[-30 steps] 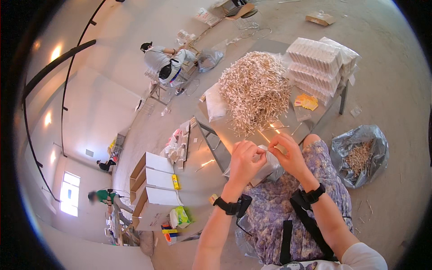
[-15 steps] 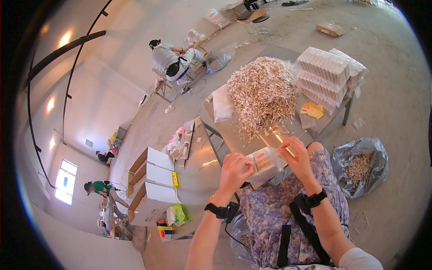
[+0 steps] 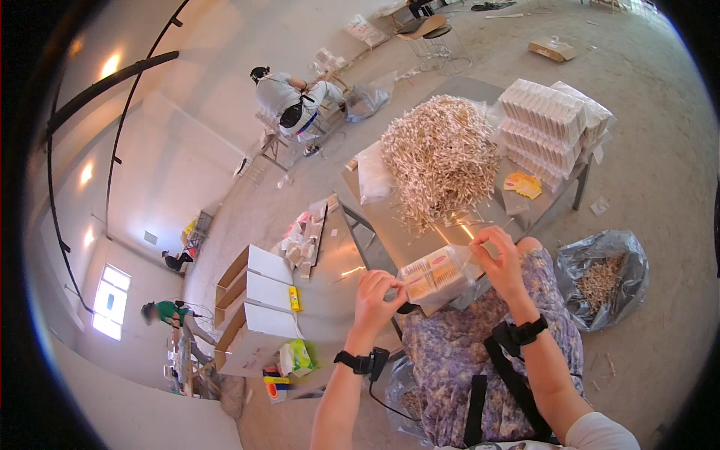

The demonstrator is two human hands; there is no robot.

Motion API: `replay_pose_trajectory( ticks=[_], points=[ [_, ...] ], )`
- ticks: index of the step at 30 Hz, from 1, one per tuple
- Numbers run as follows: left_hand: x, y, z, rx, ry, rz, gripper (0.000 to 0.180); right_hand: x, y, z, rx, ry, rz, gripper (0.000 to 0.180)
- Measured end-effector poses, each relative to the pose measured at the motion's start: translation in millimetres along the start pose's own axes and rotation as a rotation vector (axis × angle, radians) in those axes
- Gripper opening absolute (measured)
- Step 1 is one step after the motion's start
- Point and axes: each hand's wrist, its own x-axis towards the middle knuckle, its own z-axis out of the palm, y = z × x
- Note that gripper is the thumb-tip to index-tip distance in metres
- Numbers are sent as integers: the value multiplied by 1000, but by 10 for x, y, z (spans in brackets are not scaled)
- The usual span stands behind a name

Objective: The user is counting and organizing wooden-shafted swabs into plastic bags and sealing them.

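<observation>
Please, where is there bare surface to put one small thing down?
Bare top shows on the side table, between the boxes and the left hand. On the main table, a narrow patch shows between the swab pile and the packet. It is crowded around the pile, stacked packs and yellow labels.

packet (image 3: 439, 276) clear, yellow patches; swab heap (image 3: 441, 161) white and tan; lap fabric (image 3: 461, 356) mottled purple-cream; wristbands (image 3: 358, 363) black; surface (image 3: 384, 225) grey.
</observation>
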Motion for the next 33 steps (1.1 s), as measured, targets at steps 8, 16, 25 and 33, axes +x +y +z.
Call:
replay_pose_trajectory(
  ticks=[8, 16, 25, 33],
  points=[
    [-121, 18, -129, 30, -46, -57, 16, 21, 5, 51, -7, 8, -7, 9],
    [-210, 49, -240, 89, -55, -69, 16, 39, 138, 94, 6, 38, -6, 10],
    [-294, -17, -293, 117, -59, -88, 14, 49, 111, 130, 14, 21, -29, 11],
    [-324, -39, -360, 111, -168, -170, 12, 122, -75, 154, 28, -15, 5, 9]
  ],
)
